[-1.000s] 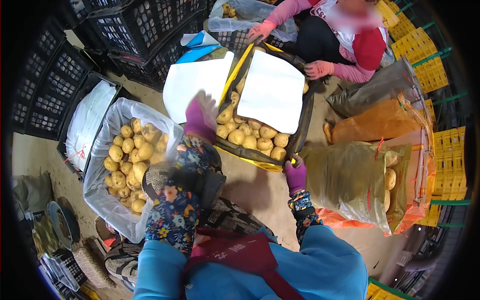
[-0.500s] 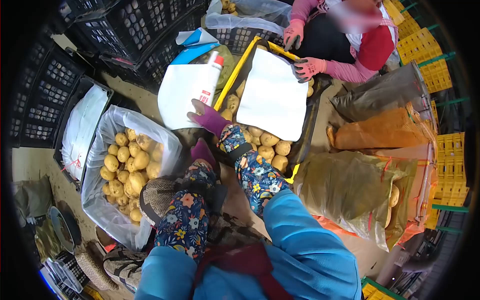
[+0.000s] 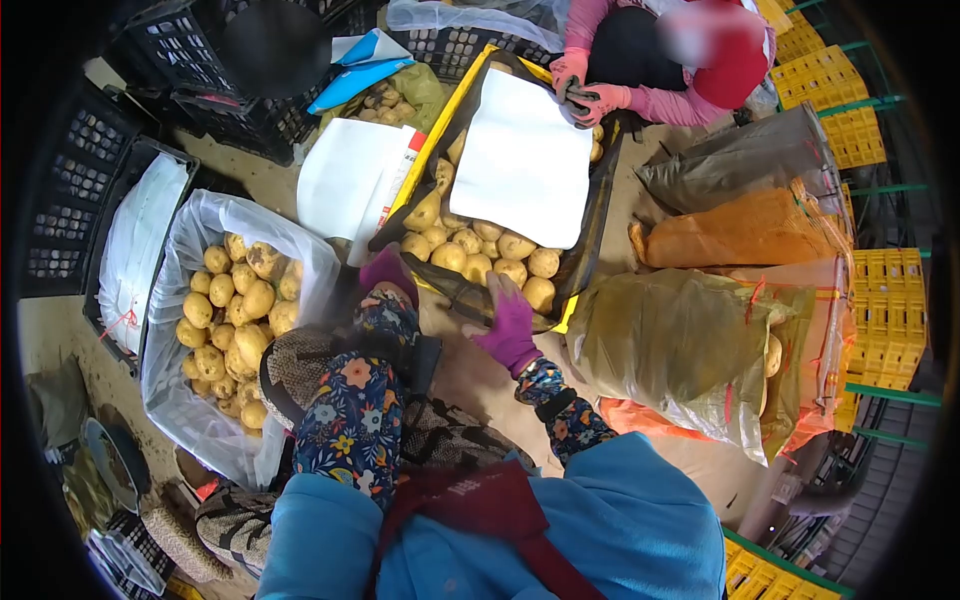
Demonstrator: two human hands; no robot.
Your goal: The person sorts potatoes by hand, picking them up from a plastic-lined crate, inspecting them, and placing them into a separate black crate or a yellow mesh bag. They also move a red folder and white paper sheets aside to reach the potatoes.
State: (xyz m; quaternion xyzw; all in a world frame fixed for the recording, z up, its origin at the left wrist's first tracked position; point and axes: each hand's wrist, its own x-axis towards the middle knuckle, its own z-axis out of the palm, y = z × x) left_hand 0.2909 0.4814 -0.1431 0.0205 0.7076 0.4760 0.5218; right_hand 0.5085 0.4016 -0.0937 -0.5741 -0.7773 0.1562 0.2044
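My right hand (image 3: pixel 508 328), in a purple glove, is at the near edge of a yellow crate (image 3: pixel 563 318). Its fingers are stretched over the dark liner (image 3: pixel 440 287) there, thumb apart. My left hand (image 3: pixel 388 272), gloved alike, is by the crate's near left corner; its fingers are partly hidden. Potatoes (image 3: pixel 480 250) fill the crate, partly covered by a white sheet (image 3: pixel 525 160). Left of the crate, a white container with red markings (image 3: pixel 402 170) shows partly beside another white sheet (image 3: pixel 345 185).
A plastic-lined crate of potatoes (image 3: pixel 235 320) stands at left. Black crates (image 3: pixel 185 60) are stacked behind. A co-worker in pink gloves (image 3: pixel 598 100) sits at the crate's far end. Filled bags (image 3: pixel 670 350) and yellow crates (image 3: pixel 888 310) are on the right.
My right hand has left the white container and moved right and down to the crate's near edge. My left hand has moved slightly up and left. The co-worker's hands have come together.
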